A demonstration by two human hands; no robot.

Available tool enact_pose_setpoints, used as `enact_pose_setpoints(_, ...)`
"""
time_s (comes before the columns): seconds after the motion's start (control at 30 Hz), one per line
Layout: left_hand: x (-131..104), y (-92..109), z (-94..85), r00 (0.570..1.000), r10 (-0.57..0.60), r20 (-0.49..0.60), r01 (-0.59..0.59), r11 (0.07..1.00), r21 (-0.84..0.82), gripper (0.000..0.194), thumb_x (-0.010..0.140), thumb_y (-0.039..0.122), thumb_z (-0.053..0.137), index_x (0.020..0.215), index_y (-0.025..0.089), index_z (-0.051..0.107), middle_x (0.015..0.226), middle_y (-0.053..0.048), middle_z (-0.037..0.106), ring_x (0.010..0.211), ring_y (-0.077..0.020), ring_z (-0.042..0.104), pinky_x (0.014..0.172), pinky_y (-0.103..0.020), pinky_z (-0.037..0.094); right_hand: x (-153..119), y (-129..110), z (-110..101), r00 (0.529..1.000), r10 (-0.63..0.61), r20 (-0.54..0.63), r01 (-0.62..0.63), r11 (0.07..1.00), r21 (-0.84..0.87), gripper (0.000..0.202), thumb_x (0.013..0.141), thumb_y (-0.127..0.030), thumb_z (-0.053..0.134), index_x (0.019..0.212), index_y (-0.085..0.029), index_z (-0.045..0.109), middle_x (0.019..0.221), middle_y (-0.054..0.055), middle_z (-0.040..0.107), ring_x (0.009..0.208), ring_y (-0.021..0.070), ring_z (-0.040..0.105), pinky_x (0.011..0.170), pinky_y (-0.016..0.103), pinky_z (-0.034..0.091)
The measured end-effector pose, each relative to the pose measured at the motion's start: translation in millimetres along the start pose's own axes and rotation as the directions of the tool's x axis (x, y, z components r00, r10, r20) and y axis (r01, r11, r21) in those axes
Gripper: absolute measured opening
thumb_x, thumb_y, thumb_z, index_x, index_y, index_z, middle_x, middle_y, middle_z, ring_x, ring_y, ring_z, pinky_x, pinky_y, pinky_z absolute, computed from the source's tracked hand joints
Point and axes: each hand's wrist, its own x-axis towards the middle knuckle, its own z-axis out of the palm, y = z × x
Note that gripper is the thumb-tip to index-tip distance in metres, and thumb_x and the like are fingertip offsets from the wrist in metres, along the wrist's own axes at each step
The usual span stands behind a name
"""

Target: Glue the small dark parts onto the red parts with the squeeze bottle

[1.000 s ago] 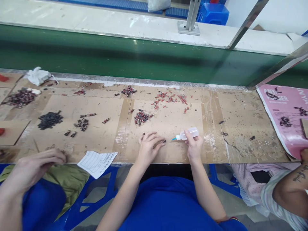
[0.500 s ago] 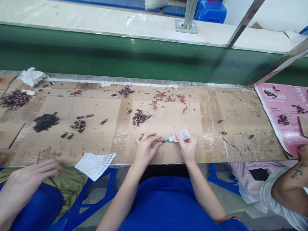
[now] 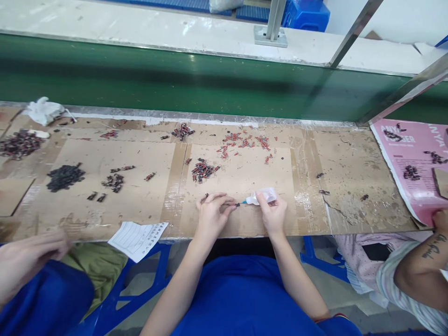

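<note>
My left hand (image 3: 214, 212) pinches a small dark part (image 3: 237, 205) between thumb and fingertips, just above the cardboard-covered table (image 3: 259, 172). In my right hand (image 3: 274, 212) is a clear squeeze bottle (image 3: 262, 196), lying sideways, its thin blue-green tip pointing left and at or very near the dark part. Whether the tip touches cannot be told. Beyond my left hand lies a pile of dark and red parts (image 3: 204, 171). Loose red parts (image 3: 246, 142) are scattered farther back.
A black pile (image 3: 66, 178) and a dark-red pile (image 3: 21, 143) lie left. A paper slip (image 3: 137, 240) overhangs the front edge. Another person's hand (image 3: 35, 254) is at lower left; a tattooed arm (image 3: 425, 261) is at right. A green belt (image 3: 175, 84) runs behind.
The other person's hand at lower left has moved left. My hands hold nearly the same position, with the bottle tip still by the small part. The view has shifted very slightly.
</note>
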Motion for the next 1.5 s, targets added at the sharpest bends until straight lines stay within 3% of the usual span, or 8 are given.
enact_pose_setpoints(0.73, -4.4, 2.9, 8.8, 0.998, 0.048, -0.033, -0.045, 0.996, 0.071, 0.017, 0.075, 0.012, 0.065, 0.078, 0.028, 0.071, 0.08, -0.004, 0.076, 0.102, -0.0307, 0.06, 0.099, -0.057, 0.027, 10.6, 1.7, -8.7, 0.997, 0.058, -0.058, -0.059, 0.998, -0.005, 0.032, 0.067, -0.046, 0.071, 0.062, -0.018, 0.058, 0.055, -0.001, 0.058, 0.051, 0.0139, 0.052, 0.052, 0.027, 0.043)
enact_pose_setpoints(0.87, -5.3, 3.4, 14.6, 0.994, 0.106, -0.014, -0.104, 0.99, 0.092, 0.022, 0.081, 0.01, 0.057, 0.079, 0.027, 0.071, 0.087, -0.007, 0.074, 0.1, -0.0301, 0.057, 0.095, -0.054, 0.031, 38.6, -2.0, -30.1, 0.995, -0.052, -0.082, 0.028, 0.962, -0.271, 0.05, 0.063, -0.053, 0.076, 0.095, -0.017, 0.064, 0.062, -0.001, 0.06, 0.056, 0.0173, 0.055, 0.059, 0.03, 0.045)
enact_pose_setpoints(0.97, -6.5, 1.5, 16.4, 0.991, 0.127, -0.03, -0.124, 0.989, 0.08, 0.022, 0.084, 0.011, 0.054, 0.078, 0.026, 0.069, 0.086, -0.008, 0.073, 0.097, -0.0287, 0.057, 0.093, -0.051, 0.034, 62.1, -15.4, -38.3, 0.963, -0.254, -0.089, 0.144, 0.766, -0.627, 0.063, 0.067, -0.057, 0.073, 0.113, -0.015, 0.063, 0.072, 0.007, 0.063, 0.074, 0.0267, 0.06, 0.074, 0.04, 0.045)
enact_pose_setpoints(1.03, -7.3, -0.7, 14.2, 0.992, 0.121, -0.039, -0.118, 0.991, 0.058, 0.021, 0.085, 0.013, 0.053, 0.08, 0.026, 0.069, 0.088, -0.007, 0.073, 0.097, -0.0278, 0.058, 0.093, -0.049, 0.036, 76.5, -26.3, -30.7, 0.918, -0.396, -0.019, 0.244, 0.602, -0.76, 0.055, 0.075, -0.056, 0.068, 0.111, -0.014, 0.066, 0.089, 0.016, 0.064, 0.09, 0.032, 0.058, 0.082, 0.045, 0.042)
enact_pose_setpoints(1.13, -7.7, -3.6, 5.7, 0.992, 0.118, -0.049, -0.12, 0.992, -0.036, 0.018, 0.085, 0.015, 0.054, 0.082, 0.025, 0.068, 0.09, -0.006, 0.073, 0.098, -0.0258, 0.06, 0.094, -0.047, 0.04, 98.6, -36.2, 2.3, 0.855, -0.443, 0.27, 0.472, 0.448, -0.759, 0.033, 0.085, -0.042, 0.063, 0.105, -0.017, 0.071, 0.101, 0.017, 0.064, 0.098, 0.0307, 0.055, 0.087, 0.044, 0.04)
enact_pose_setpoints(1.23, -7.1, -4.3, -5.4, 0.99, 0.13, -0.053, -0.139, 0.968, -0.208, 0.015, 0.085, 0.021, 0.055, 0.083, 0.024, 0.07, 0.09, -0.005, 0.074, 0.094, -0.0236, 0.064, 0.09, -0.042, 0.047, 123.0, -34.5, 45.8, 0.791, -0.278, 0.544, 0.608, 0.445, -0.657, 0.019, 0.088, -0.03, 0.061, 0.099, -0.02, 0.073, 0.09, 0.011, 0.068, 0.092, 0.0259, 0.056, 0.089, 0.041, 0.04)
enact_pose_setpoints(1.33, -6.8, -2.9, -14.6, 0.993, 0.097, -0.074, -0.116, 0.932, -0.343, 0.017, 0.084, 0.029, 0.057, 0.086, 0.024, 0.073, 0.09, -0.006, 0.075, 0.092, -0.0229, 0.067, 0.087, -0.04, 0.052, 144.1, -28.5, 75.9, 0.767, -0.136, 0.627, 0.618, 0.42, -0.665, 0.01, 0.082, -0.019, 0.068, 0.09, -0.018, 0.074, 0.09, 0.01, 0.07, 0.094, 0.0262, 0.055, 0.087, 0.039, 0.04)
enact_pose_setpoints(1.5, -6.3, -0.8, -21.2, 0.991, -0.047, -0.125, -0.018, 0.879, -0.477, 0.019, 0.08, 0.035, 0.062, 0.083, 0.021, 0.075, 0.089, -0.006, 0.077, 0.091, -0.0233, 0.07, 0.086, -0.038, 0.055, 142.0, -29.9, 72.4, 0.722, -0.168, 0.671, 0.65, 0.497, -0.574, 0.01, 0.082, -0.014, 0.064, 0.077, -0.018, 0.071, 0.081, 0.007, 0.071, 0.084, 0.0224, 0.06, 0.077, 0.033, 0.044)
